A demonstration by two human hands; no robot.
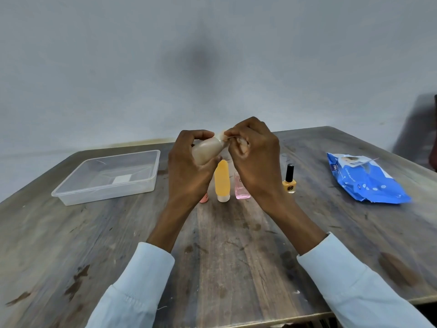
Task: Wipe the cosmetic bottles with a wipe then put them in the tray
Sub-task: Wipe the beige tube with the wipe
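My left hand [189, 166] grips a pale beige bottle [208, 150], tilted, above the table's middle. My right hand [255, 159] pinches a crumpled wipe [243, 144] against the bottle's top end. Below the hands stand an orange tube [222, 178] on its white cap, a pink glass bottle [241, 190] and a yellow nail polish [289, 181] with a black cap. A small pink item [203, 199] peeks out behind my left wrist. The clear plastic tray [71, 189] lies at the left with nothing in it but a white label.
A blue pack of wipes [366, 181] lies at the right of the wooden table [224, 256]. A grey wall stands behind the table. A dark object [432, 133] shows at the right edge.
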